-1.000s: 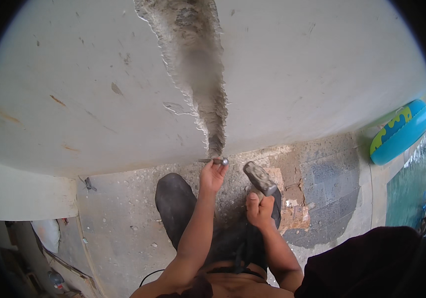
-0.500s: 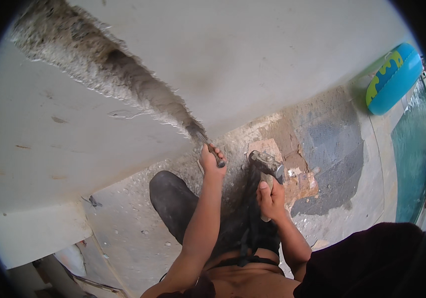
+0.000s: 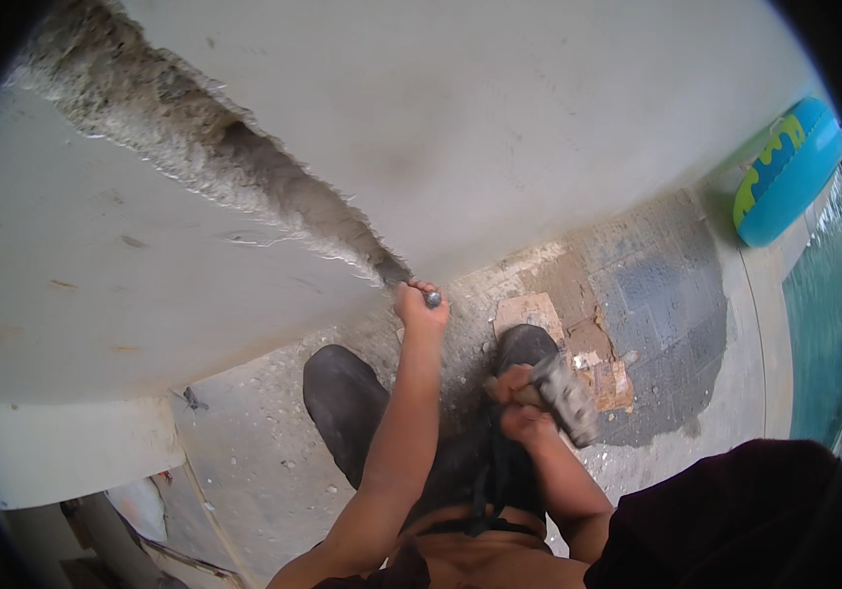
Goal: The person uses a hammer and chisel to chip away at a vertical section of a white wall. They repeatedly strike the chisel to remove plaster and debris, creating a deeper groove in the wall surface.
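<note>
My left hand (image 3: pixel 421 310) is wrapped round a metal chisel (image 3: pixel 434 298), whose round struck end sticks out past the fingers. Its tip is hidden behind the hand, at the lower end of a rough groove (image 3: pixel 288 187) cut into the pale wall (image 3: pixel 499 118). Lower and to the right, my right hand (image 3: pixel 529 422) grips a short-handled hammer (image 3: pixel 568 401). The hammer's heavy, dusty head is blurred by motion and tilted to the right, apart from the chisel, above my right knee.
Rubble and dust lie on the floor (image 3: pixel 254 432) at the wall's foot. Broken tile pieces (image 3: pixel 531 310) and a dark tiled patch (image 3: pixel 666 314) are to the right. Beyond stand a blue inflatable ring (image 3: pixel 794 182) and a pool (image 3: pixel 815 324). A white bag (image 3: pixel 138 506) lies lower left.
The hammer has dropped down and right, its head swinging round away from the chisel. The chisel's struck end now points more toward me. My right knee has come into view.
</note>
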`<action>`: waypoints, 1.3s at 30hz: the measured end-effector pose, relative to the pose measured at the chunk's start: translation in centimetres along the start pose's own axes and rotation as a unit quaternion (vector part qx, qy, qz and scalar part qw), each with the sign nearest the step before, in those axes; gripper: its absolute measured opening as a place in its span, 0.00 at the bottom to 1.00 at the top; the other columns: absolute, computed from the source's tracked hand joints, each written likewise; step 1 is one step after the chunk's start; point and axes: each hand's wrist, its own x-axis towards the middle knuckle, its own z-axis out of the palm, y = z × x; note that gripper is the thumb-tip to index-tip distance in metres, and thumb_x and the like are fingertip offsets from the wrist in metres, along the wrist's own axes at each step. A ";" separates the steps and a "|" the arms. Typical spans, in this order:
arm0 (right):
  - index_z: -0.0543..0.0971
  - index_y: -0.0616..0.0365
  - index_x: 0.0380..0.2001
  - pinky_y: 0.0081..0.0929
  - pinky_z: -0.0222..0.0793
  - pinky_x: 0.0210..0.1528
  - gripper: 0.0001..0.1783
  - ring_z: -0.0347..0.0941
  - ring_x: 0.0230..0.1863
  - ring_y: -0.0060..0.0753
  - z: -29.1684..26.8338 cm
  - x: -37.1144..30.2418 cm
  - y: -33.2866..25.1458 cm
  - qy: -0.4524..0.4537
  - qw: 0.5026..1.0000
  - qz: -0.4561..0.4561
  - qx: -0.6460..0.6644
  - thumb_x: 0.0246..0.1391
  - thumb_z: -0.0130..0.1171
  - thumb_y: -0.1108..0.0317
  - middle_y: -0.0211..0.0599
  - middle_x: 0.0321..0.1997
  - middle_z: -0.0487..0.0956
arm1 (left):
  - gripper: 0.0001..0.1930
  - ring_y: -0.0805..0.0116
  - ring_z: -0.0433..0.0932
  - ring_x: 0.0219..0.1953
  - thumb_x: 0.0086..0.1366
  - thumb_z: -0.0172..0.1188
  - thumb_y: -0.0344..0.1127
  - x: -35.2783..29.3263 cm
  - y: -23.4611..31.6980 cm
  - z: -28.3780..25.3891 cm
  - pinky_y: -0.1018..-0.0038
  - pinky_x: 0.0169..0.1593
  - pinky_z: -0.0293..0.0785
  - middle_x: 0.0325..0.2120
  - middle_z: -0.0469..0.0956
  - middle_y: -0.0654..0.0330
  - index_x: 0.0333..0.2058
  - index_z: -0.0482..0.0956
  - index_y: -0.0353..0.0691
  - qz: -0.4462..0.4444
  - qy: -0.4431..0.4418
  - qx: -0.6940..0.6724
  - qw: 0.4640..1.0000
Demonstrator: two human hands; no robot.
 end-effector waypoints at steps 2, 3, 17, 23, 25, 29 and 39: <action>0.74 0.60 0.29 0.37 0.67 0.25 0.17 0.73 0.22 0.45 1.7 0.5 4.1 -0.067 0.989 0.055 -0.117 0.61 0.53 0.55 0.43 0.24 0.75 | 0.12 0.74 0.64 0.17 0.69 0.41 0.37 -0.1 -0.4 -0.5 0.75 0.24 0.63 0.16 0.65 0.68 0.25 0.65 0.47 -0.023 -0.032 0.026 0.999; 0.75 0.61 0.31 0.40 0.68 0.26 0.16 0.75 0.23 0.50 2.5 1.3 5.2 -0.111 0.970 0.102 -0.189 0.60 0.55 0.56 0.47 0.25 0.76 | 0.12 0.74 0.64 0.17 0.69 0.42 0.38 1.6 0.2 -1.3 0.75 0.23 0.63 0.16 0.65 0.68 0.25 0.65 0.47 -0.029 -0.104 0.013 0.994; 0.72 0.63 0.31 0.46 0.69 0.28 0.14 0.74 0.28 0.67 2.9 3.0 2.5 -0.180 0.948 0.157 -0.208 0.58 0.57 0.62 0.58 0.22 0.76 | 0.13 0.77 0.63 0.15 0.72 0.43 0.44 3.5 1.9 -5.4 0.77 0.17 0.60 0.15 0.66 0.70 0.28 0.68 0.48 -0.049 -0.117 0.009 0.992; 0.72 0.64 0.29 0.43 0.68 0.26 0.15 0.76 0.25 0.61 0.1 1.1 -0.8 -0.115 0.953 0.211 -0.184 0.59 0.57 0.61 0.54 0.19 0.75 | 0.11 0.75 0.64 0.16 0.72 0.47 0.45 1.5 2.3 -7.2 0.77 0.17 0.61 0.18 0.68 0.66 0.34 0.70 0.47 -0.086 -0.077 0.124 0.986; 0.72 0.64 0.28 0.42 0.68 0.25 0.15 0.76 0.24 0.59 -0.3 0.3 -0.8 -0.106 0.952 0.209 -0.197 0.60 0.57 0.61 0.53 0.18 0.75 | 0.10 0.75 0.64 0.16 0.72 0.47 0.45 1.0 2.0 -7.1 0.77 0.17 0.60 0.18 0.68 0.66 0.35 0.70 0.47 -0.068 -0.098 0.163 0.979; 0.73 0.63 0.30 0.43 0.67 0.25 0.13 0.75 0.23 0.59 -0.9 -0.3 -2.0 -0.125 0.948 0.200 -0.214 0.59 0.57 0.62 0.53 0.18 0.75 | 0.10 0.75 0.64 0.16 0.72 0.46 0.44 0.9 2.3 -5.7 0.77 0.18 0.61 0.18 0.67 0.67 0.34 0.69 0.47 -0.066 -0.111 0.155 0.979; 0.74 0.57 0.36 0.42 0.71 0.32 0.20 0.74 0.30 0.51 2.4 0.2 -1.7 -0.246 0.934 -0.095 -0.239 0.35 0.65 0.68 0.45 0.31 0.77 | 0.13 0.78 0.64 0.14 0.73 0.41 0.44 5.3 4.9 -5.8 0.78 0.15 0.59 0.16 0.65 0.70 0.32 0.68 0.46 -0.174 -0.214 -0.041 0.960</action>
